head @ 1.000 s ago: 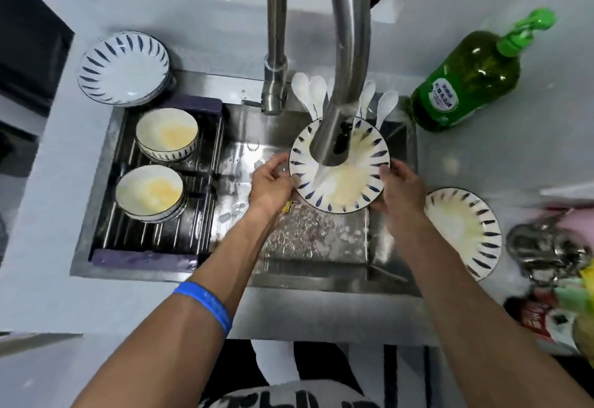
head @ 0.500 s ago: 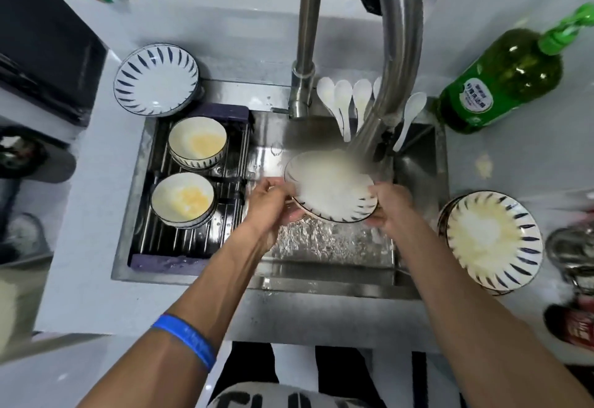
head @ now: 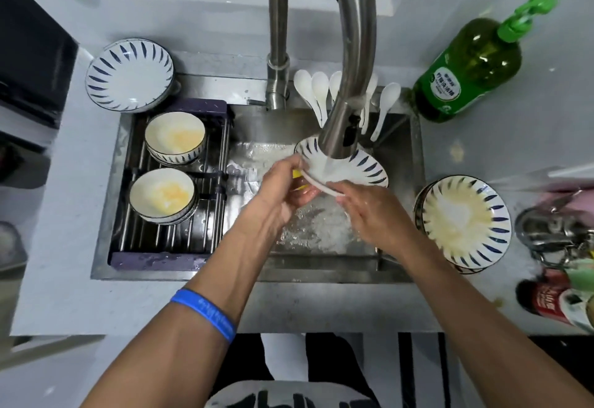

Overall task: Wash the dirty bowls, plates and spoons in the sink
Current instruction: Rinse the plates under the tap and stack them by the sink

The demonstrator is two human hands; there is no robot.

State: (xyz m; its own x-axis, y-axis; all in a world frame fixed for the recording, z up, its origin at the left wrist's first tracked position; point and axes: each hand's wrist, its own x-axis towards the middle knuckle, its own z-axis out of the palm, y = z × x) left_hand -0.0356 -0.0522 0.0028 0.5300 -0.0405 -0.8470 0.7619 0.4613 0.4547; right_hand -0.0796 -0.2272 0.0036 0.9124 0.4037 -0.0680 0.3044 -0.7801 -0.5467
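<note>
A white plate with blue dashes [head: 363, 168] is tilted under the running faucet [head: 345, 111] in the sink [head: 398, 156]. My left hand [head: 283, 185] grips its near-left rim, with something yellow tucked under the fingers. My right hand [head: 373, 211] holds the near rim from below. Two bowls with yellow residue [head: 175, 135] [head: 162, 193] sit on the drain rack [head: 160, 246] at the sink's left. A dirty plate [head: 464, 222] tops a stack on the right counter. Several white spoons [head: 316, 92] lean at the sink's back edge.
A clean-looking plate [head: 130, 74] rests on the counter at back left. A green dish-soap bottle [head: 472, 66] stands at back right. Metal utensils [head: 553, 230] and a red packet [head: 546, 300] lie at the far right.
The plate has tipped from flat under the stream to tilted away from me. Both hands have come closer together on its near rim. The view has shifted nearer to the sink.
</note>
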